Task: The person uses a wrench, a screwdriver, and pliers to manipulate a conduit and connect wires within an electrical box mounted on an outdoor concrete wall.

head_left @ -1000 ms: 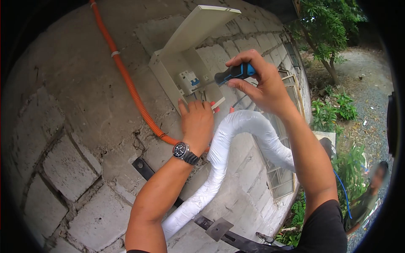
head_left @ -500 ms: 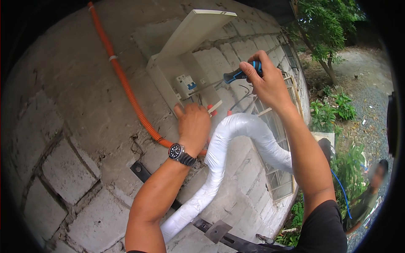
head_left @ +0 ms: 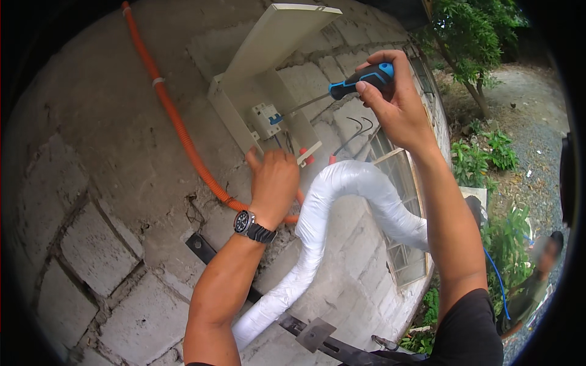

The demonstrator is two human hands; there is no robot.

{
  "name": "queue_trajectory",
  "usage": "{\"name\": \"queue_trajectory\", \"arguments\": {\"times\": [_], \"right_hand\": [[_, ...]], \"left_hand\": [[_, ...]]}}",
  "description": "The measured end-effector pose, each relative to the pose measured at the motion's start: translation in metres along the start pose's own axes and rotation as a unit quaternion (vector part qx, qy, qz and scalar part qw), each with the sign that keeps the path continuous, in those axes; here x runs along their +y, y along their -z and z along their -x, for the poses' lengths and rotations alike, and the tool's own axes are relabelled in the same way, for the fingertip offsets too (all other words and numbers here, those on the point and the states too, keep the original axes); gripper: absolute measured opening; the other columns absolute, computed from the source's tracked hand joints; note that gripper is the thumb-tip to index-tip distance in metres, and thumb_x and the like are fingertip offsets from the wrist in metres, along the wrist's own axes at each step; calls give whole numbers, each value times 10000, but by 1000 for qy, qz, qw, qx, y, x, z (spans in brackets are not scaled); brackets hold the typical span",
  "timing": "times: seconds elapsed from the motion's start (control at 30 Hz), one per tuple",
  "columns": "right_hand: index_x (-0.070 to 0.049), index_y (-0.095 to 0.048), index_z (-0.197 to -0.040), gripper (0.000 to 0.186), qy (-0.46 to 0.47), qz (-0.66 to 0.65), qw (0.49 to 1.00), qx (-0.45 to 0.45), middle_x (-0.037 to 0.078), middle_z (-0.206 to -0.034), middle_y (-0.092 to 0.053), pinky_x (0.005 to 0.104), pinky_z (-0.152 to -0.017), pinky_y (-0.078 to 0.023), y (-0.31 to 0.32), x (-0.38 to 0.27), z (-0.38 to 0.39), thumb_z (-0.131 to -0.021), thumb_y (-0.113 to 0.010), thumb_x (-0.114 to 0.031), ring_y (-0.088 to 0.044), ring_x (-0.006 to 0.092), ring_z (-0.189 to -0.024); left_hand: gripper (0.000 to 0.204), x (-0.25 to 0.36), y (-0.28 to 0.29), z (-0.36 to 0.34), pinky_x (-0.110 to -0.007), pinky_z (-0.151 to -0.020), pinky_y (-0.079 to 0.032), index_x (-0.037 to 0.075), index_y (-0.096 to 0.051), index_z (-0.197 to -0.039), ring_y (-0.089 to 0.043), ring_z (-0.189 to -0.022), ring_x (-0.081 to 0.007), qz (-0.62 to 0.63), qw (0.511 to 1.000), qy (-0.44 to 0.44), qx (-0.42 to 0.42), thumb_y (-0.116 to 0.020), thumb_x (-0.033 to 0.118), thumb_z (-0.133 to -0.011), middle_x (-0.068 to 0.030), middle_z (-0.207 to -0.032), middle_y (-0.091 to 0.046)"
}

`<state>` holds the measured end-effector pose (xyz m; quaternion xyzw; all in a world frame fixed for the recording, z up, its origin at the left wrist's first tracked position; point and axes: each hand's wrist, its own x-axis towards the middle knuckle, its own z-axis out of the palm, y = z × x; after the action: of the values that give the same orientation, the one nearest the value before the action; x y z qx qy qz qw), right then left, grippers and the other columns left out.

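My right hand is closed around the black-and-blue handle of a screwdriver. Its thin shaft slants down left to the circuit breaker, a white unit with a blue lever, inside an open beige breaker box. Dark wires run down from the breaker. At the box's lower edge is my left hand, wearing a watch, with fingers bent and tips hidden; what they grip does not show. The box's cover stands raised.
Orange corrugated conduit crosses the block wall. A white-wrapped pipe bends below the box. Loose wire ends rise from a red-orange tube. A metal bracket is low down; a person is at right.
My right hand has moved slightly up and right, and the screwdriver handle has turned in it. My left hand stays at the box's lower edge. The view has shifted a little.
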<state>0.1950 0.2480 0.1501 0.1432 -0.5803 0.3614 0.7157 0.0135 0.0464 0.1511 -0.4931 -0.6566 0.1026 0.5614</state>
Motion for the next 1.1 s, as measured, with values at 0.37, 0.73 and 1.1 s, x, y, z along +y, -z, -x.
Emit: {"name": "queue_trajectory", "arguments": {"times": [0.37, 0.73, 1.1], "right_hand": [[-39, -467, -1285, 408, -31, -31, 999, 5, 91, -1065, -680, 298, -835, -546, -14, 25, 9, -967, -710, -118, -659, 143, -919], [-37, -475, -1282, 423, -38, -45, 998, 0, 74, -1032, -690, 288, -768, -548, -13, 29, 14, -971, -734, -161, -660, 127, -859], [7, -635, -890, 606, -185, 263, 943, -89, 110, -608, -620, 379, -563, -472, -1, -20, -24, -899, -756, -587, -642, 214, -592]], "left_hand": [[135, 5, -3, 0, -615, -1073, -342, 70, -730, -852, -651, -938, -253, -29, 1000, 0, -8, -606, 119, -868, -80, -862, -679], [137, 6, -3, 1, -612, -1080, -337, 68, -732, -871, -646, -955, -245, -40, 999, -5, -2, -609, 128, -881, -78, -875, -678], [106, 14, -3, 2, -546, -1001, -356, 74, -714, -843, -634, -931, -244, -83, 996, -5, 11, -612, 104, -835, -77, -864, -676]]}}
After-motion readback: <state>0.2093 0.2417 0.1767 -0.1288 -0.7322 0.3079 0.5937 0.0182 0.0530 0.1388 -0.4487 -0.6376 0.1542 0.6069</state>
